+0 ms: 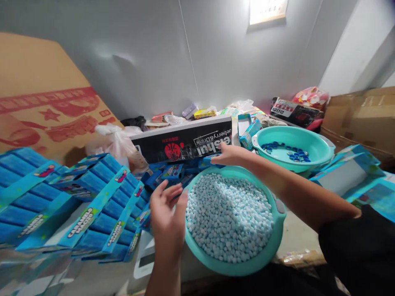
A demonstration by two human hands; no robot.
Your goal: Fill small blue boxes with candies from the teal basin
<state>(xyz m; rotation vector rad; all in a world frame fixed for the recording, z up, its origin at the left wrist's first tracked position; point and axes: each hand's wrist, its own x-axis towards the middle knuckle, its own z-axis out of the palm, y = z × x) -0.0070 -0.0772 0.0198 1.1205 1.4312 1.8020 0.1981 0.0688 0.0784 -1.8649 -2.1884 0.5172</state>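
Observation:
A teal basin full of small pale blue candies sits in front of me. My left hand hovers at the basin's left rim, fingers spread and empty. My right hand reaches over the basin's far rim to a heap of small blue boxes, its fingers touching one; the fingertips are hidden behind the hand. Rows of flat blue candy cartons are stacked to the left.
A second teal basin holding blue caps stands at the back right. A long black box lies behind the heap. Cardboard cartons lean left and right. Open blue boxes lie at the right.

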